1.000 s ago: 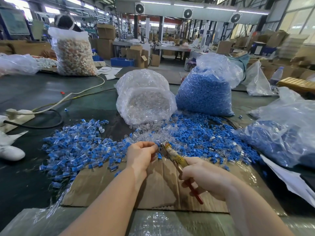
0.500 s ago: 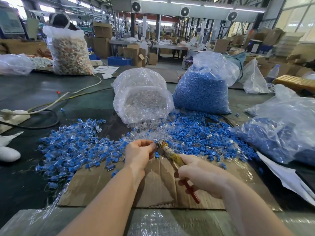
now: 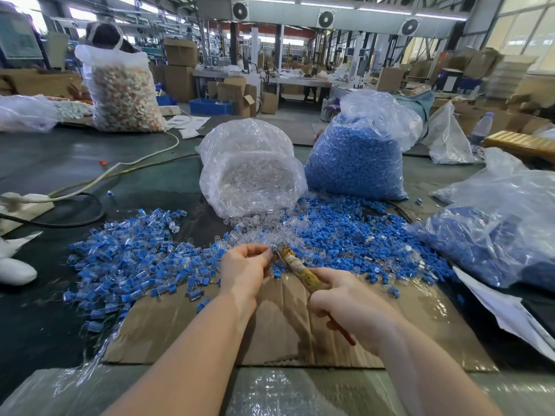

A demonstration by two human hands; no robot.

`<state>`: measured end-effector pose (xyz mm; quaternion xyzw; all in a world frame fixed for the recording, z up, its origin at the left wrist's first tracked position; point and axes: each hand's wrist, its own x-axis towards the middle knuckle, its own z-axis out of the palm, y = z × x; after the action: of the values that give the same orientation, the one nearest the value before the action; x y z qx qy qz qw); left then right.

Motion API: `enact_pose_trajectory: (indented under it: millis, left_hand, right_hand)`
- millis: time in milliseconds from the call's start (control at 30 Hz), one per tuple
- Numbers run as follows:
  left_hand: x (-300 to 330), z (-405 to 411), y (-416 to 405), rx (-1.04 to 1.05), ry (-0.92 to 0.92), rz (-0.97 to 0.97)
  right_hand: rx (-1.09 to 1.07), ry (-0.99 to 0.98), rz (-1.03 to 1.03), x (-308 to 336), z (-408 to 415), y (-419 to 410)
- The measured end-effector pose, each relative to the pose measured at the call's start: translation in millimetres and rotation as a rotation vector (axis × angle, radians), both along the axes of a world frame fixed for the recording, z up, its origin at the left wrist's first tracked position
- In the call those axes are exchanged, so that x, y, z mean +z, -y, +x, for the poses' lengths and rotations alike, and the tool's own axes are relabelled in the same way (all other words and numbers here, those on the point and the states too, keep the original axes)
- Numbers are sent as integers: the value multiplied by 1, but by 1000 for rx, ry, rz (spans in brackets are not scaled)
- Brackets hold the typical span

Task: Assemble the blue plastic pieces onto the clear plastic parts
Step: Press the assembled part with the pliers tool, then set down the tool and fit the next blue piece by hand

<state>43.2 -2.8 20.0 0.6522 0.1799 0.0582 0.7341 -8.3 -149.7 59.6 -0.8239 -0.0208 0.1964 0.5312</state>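
My left hand (image 3: 244,270) has its fingers curled round a small part held against the jaws of the pliers (image 3: 300,270); the part itself is mostly hidden by my fingers. My right hand (image 3: 351,307) grips the pliers' tape-wrapped, red-tipped handles. Both hands hover over a sheet of cardboard (image 3: 270,325). Loose blue pieces (image 3: 345,235) lie heaped just beyond the pliers, mixed with clear parts (image 3: 255,232). A spread of assembled blue-and-clear pieces (image 3: 135,256) lies to the left.
An open bag of clear parts (image 3: 252,172) and a full bag of blue pieces (image 3: 357,157) stand behind the heaps. Another bag with blue pieces (image 3: 498,229) lies at the right. Cables (image 3: 90,187) and a power strip run across the left of the dark table.
Both hands and the pliers stay together at the same spot over the cardboard; only the camera view shifts slightly.
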Motion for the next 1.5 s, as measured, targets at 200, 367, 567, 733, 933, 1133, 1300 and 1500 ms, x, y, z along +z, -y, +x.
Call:
enact_pose_trajectory:
  millis: [200, 367, 567, 733, 933, 1133, 1300, 1500]
  left_hand:
    - [-6, 1, -30, 153, 133, 684]
    - [-19, 8, -63, 209, 139, 1116]
    - [-30, 7, -57, 168, 79, 1283]
    - [-32, -1, -19, 30, 293, 1156]
    - [-36, -9, 20, -177, 415, 1017]
    - [-36, -11, 31, -267, 389, 948]
    - [-40, -11, 32, -270, 377, 920]
    - [-43, -11, 28, -258, 368, 874]
  right_hand:
    - [-282, 280, -285, -29, 22, 30]
    - [-469, 364, -774, -46, 41, 75]
    - [-456, 373, -1106, -60, 48, 104]
    - [-398, 392, -1218, -58, 46, 101]
    - [-243, 696, -819, -43, 22, 75]
    - [-14, 388, -687, -41, 13, 66]
    - [-144, 516, -698, -46, 27, 51]
    - [-315, 545, -602, -55, 48, 36]
